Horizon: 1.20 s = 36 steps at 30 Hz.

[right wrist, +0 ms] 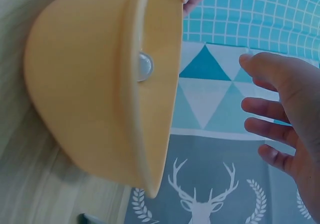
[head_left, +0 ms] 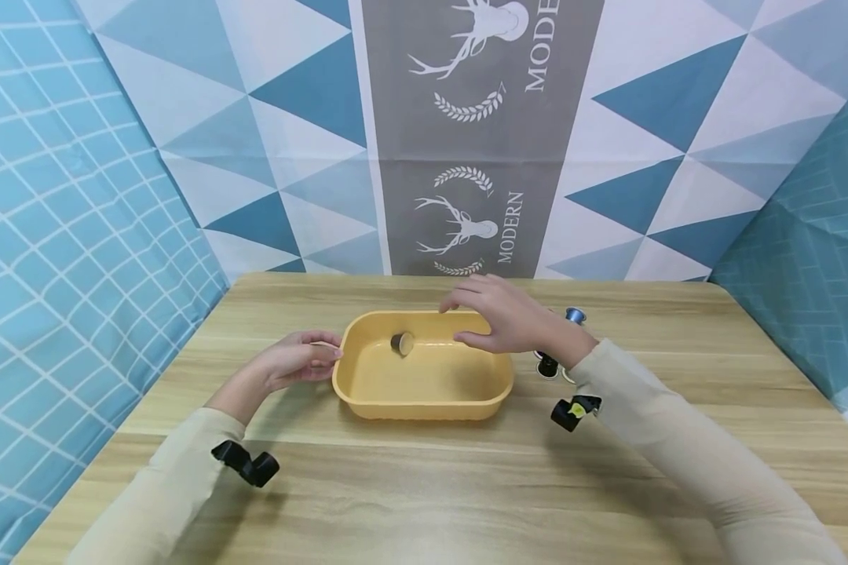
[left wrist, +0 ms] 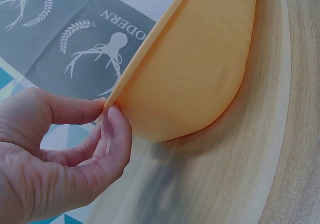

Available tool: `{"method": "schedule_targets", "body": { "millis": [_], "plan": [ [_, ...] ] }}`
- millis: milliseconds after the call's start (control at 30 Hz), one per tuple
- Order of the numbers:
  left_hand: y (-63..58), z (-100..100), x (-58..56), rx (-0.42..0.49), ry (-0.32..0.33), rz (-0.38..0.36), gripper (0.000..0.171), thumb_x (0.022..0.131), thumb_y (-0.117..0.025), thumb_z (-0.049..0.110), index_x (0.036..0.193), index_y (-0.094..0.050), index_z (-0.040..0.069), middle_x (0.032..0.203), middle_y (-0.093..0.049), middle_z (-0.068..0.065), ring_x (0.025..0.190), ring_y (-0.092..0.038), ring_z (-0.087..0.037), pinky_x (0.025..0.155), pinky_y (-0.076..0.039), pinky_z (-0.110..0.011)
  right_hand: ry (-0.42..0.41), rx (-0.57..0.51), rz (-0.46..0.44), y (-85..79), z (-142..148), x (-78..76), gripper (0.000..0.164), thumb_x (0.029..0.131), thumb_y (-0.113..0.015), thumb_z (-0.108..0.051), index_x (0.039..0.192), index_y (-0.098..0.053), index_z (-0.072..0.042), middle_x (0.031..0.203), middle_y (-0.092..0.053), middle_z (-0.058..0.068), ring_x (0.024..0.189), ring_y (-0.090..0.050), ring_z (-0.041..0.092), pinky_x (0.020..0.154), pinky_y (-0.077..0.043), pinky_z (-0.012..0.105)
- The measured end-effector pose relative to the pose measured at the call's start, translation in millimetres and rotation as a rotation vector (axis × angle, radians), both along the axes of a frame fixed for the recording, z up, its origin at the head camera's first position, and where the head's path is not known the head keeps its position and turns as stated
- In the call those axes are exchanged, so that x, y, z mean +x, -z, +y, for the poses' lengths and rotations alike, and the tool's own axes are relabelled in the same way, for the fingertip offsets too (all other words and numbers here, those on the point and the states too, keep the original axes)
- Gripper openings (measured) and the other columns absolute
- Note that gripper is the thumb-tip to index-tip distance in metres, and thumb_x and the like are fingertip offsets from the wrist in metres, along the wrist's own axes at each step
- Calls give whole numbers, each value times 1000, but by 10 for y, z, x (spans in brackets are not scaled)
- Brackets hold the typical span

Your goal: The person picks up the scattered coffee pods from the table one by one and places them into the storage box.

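Tub (head_left: 424, 411): probably light, stiff; hold by rim (head_left: 424, 404)
Capsule (head_left: 401, 344): likely light; pinch sides
Left grip (head_left: 298, 362): pinching rim
Right grip (head_left: 505, 315): relaxed, empty

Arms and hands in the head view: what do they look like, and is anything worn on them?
They're a person's: bare left hand and bare right hand, no gloves. The plain cream fabric left sleeve and matching right sleeve are long. There's a small black left wrist device and a black right wrist device with a yellow-green patch. No cables show.
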State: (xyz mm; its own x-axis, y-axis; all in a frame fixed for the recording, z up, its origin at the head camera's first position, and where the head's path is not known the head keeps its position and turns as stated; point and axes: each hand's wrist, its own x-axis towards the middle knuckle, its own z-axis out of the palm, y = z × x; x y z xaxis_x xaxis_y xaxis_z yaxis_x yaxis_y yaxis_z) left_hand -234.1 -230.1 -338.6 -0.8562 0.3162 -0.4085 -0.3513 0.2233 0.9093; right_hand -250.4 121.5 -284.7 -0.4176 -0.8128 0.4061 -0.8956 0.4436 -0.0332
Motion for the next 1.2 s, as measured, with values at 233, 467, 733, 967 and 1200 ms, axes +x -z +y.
{"method": "schedule_targets", "body": {
  "millis": [233,467,733,967,1200],
  "plan": [
    [-14,7,-6,4,6,6,38,93,-56,6,126,-41,-5,93,-60,1,84,-61,-7,76,-56,-19,33,-19,4,90,172,64,30,84,-72,-26,110,-65,-12,108,-66,2,110,-59,22,103,-46,42],
    [-5,11,-16,-5,-5,2,36,93,-55,6,125,-42,-4,92,-61,1,82,-61,-7,74,-56,-19,65,-32,-1,153,320,124,30,83,-73,-25,108,-65,-10,107,-66,4,105,-60,21,96,-49,42],
    [-3,21,17,1,8,12,33,93,-56,6,122,-43,-3,89,-60,2,81,-61,-6,74,-55,-19,80,-65,23,273,485,178,32,78,-78,-21,105,-66,-10,103,-67,3,100,-61,21,91,-50,41],
    [-12,11,26,18,-1,5,31,93,-57,6,120,-44,-2,89,-60,2,80,-60,-6,73,-55,-18,109,-79,4,354,608,205,31,77,-78,-21,104,-66,-11,103,-67,2,103,-61,22,94,-49,45],
    [-2,1,17,13,-3,6,32,92,-57,6,121,-44,-2,90,-59,2,81,-61,-6,73,-55,-18,182,-62,-62,401,697,225,33,81,-77,-26,109,-67,-12,109,-67,0,108,-60,21,97,-49,46]
  ]
}}
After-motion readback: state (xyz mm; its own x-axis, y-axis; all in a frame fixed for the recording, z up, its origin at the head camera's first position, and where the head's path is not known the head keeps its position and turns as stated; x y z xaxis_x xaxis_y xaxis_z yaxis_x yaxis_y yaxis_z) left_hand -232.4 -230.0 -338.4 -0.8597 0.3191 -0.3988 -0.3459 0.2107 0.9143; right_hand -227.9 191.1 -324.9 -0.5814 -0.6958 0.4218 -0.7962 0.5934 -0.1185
